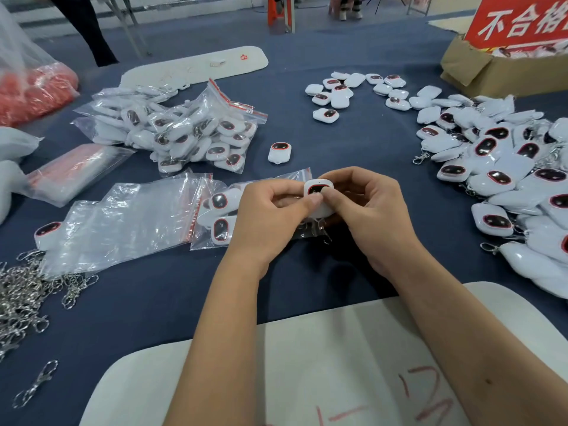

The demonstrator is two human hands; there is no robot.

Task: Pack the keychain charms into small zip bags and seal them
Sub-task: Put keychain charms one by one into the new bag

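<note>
White foam board (307, 364) with red marks lies nearest, under both forearms. Above it, left hand (270, 216) and right hand (365, 210) together pinch one white rounded plastic keychain charm (319, 198) with a red-rimmed dark window, over a clear red-zip bag (215, 210) holding two charms. Farther back: filled bags (184, 130) left, loose charm heap (507, 179) right.

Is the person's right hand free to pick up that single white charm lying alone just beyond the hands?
Probably not yet: the right hand and left hand both pinch another charm. The lone charm itself lies unobstructed.
</note>
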